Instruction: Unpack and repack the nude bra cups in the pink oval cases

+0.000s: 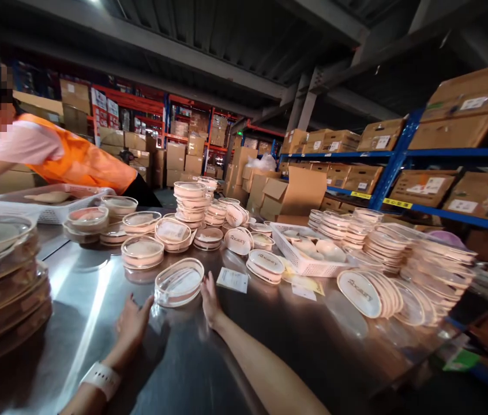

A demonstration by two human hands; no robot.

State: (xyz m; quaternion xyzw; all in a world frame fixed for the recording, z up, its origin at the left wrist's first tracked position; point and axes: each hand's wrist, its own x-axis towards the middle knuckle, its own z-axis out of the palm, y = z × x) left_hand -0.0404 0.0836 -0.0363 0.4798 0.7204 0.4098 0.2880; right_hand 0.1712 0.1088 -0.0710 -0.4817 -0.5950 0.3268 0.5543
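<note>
An oval container with a clear lid (pixel 179 281) lies on the metal table between my two hands. My left hand (pixel 134 320) is at its left side, open, with the thumb reaching close to the rim. At its right end my right hand (pixel 210 302) is open with straight fingers at the edge; whether they press on it I cannot tell. Just right of that hand lies a small printed card (pixel 232 279). Another oval container (pixel 265 265), with lettering on its lid, sits beyond the card. Behind my left hand stands a further lidded container (pixel 142 252).
Tall stacks of containers stand at the left (pixel 6 288) and right (pixel 438 271). A white basket (pixel 317 266) holds pale rounded items. Across the table a person in an orange vest (pixel 75 155) leans near another white basket (pixel 53 213). Shelves with cartons (pixel 425 187) line the right.
</note>
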